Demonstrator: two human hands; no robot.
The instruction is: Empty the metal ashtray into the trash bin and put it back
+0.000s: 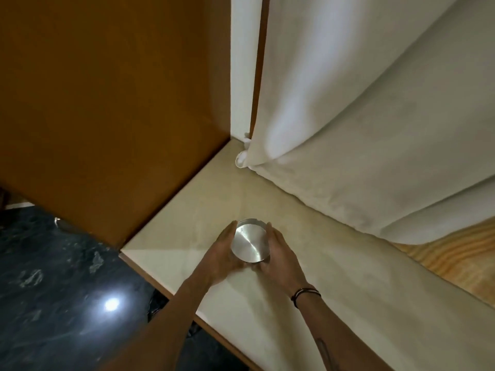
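Head view: metal ashtray (pixel 249 242) at about 6 o'clock of frame, on or just above cream countertop (pixel 308 277), cupped between left hand (pixel 221 257) at its 9 o'clock and right hand (pixel 280 257) at its 3 o'clock, both half-curled with fingers along the rim, contact with surface unclear. Inside looks bare and shiny, no ash visible, no trash bin in view; white curtain (pixel 361 116) at 1 o'clock, brown wood panel (pixel 107 103) at 10 o'clock, dark marble floor (pixel 53 290) at 8 o'clock. Likely emptying done, put-back nearly finished, release left.
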